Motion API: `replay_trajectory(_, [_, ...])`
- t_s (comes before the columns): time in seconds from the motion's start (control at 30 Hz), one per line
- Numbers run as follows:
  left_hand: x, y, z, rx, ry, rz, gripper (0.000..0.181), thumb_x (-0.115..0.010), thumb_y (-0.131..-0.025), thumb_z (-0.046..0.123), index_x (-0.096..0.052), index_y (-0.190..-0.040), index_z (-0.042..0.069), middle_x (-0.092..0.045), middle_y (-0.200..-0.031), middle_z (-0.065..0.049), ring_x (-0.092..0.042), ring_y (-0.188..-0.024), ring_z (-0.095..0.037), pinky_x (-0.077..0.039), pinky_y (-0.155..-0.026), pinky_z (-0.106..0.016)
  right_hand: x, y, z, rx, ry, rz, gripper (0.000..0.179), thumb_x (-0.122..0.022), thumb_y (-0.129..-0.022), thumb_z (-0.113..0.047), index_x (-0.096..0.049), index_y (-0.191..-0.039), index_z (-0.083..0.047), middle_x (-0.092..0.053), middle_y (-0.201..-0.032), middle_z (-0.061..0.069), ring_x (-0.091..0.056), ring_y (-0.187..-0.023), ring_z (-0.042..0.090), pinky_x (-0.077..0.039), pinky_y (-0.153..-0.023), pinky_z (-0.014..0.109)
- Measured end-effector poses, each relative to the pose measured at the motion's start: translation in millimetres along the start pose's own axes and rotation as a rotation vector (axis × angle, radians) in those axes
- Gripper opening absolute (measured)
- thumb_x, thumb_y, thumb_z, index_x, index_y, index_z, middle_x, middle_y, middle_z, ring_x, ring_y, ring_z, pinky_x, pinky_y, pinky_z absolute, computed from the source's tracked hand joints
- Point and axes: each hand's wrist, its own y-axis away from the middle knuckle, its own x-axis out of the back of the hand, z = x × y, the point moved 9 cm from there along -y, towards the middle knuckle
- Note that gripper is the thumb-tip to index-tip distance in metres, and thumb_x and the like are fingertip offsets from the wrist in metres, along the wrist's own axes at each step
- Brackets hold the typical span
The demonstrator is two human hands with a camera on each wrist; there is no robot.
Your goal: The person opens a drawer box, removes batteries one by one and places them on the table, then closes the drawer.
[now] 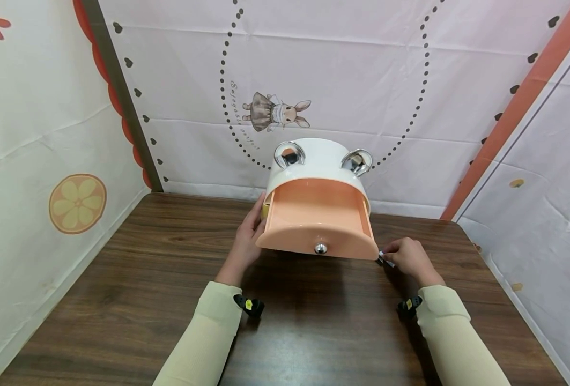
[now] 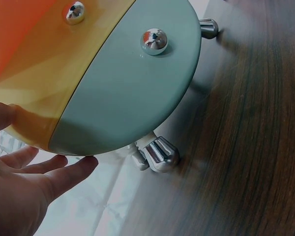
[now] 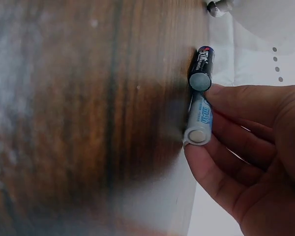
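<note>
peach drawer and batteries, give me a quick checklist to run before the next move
1. Peach drawer open: ok, pulled out with its inside showing.
2. Yellow drawer and green drawer closed: ok, fronts flush with each other.
3. Left hand on the cabinet: ok, touching its side.
4. White battery held: ok, pinched by the right hand.
5. Black battery held too: not ok, it lies just beyond the white one.
6. Batteries apart: cannot tell, their ends overlap in view.
</note>
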Motion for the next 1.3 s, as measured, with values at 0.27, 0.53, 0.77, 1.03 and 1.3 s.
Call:
replay_trajectory(0.27, [0.1,-0.8,-2.0,0.003,-0.002,0.003,0.057,-0.042,-0.104,0.022,-0.02,-0.156,0.022,-0.029,-0.158,-0.012,-0.038,-0.14,-0.032,-0.037,-0.11,-0.051,-1.1,0.9,2.0,-0.017,0.002,-0.004,0.016,-0.067,-0.089,-0.015,-0.077,-0.096,-0.005,-0.073,-0.082,0.007,-0.057,-0.066,0.015,-0.047,-0.057,0.029])
replay_trajectory(0.53, [-0.6,-2.7,-6.4,0.03,0.007,-0.004,0.057,-0.042,-0.104,0.024,-0.019,-0.156,0.024,-0.028,-0.158,-0.011,-0.04,-0.139,-0.032,-0.039,-0.109,-0.051,-0.2,1.2,2.3,-0.01,-0.01,-0.008,0.017,-0.067,-0.09,-0.017,-0.077,-0.096,-0.005,-0.073,-0.083,0.007,-0.058,-0.066,0.015,-0.047,-0.058,0.03])
replay_trajectory(0.77, [-0.3,-2.5,-6.7,0.036,0.015,-0.008,0.057,-0.042,-0.104,0.024,-0.019,-0.156,0.025,-0.027,-0.159,-0.011,-0.038,-0.14,-0.03,-0.038,-0.11,-0.05,1.2,1.5,1.5,0.003,-0.009,0.0,0.018,-0.066,-0.09,-0.018,-0.076,-0.095,-0.005,-0.071,-0.079,0.004,-0.057,-0.066,0.015,-0.047,-0.058,0.029])
replay_trajectory(1.03, [0.8,-1.3,-5.2,0.022,0.013,0.001,0.057,-0.042,-0.104,0.022,-0.02,-0.156,0.023,-0.028,-0.158,-0.011,-0.038,-0.14,-0.03,-0.038,-0.11,-0.049,7.7,3.8,-0.3,0.002,-0.022,0.029,0.02,-0.063,-0.093,-0.017,-0.075,-0.1,-0.003,-0.073,-0.09,0.012,-0.061,-0.074,0.019,-0.05,-0.062,0.032])
replay_trajectory(1.3, [0.4,-0.4,-5.2,0.028,0.013,-0.006,0.057,-0.042,-0.104,0.023,-0.019,-0.156,0.024,-0.029,-0.158,-0.011,-0.04,-0.139,-0.031,-0.039,-0.108,-0.05,12.6,6.4,-5.2,0.009,-0.035,0.04,0.023,-0.063,-0.092,-0.017,-0.073,-0.105,-0.002,-0.072,-0.099,0.016,-0.065,-0.085,0.025,-0.053,-0.067,0.038])
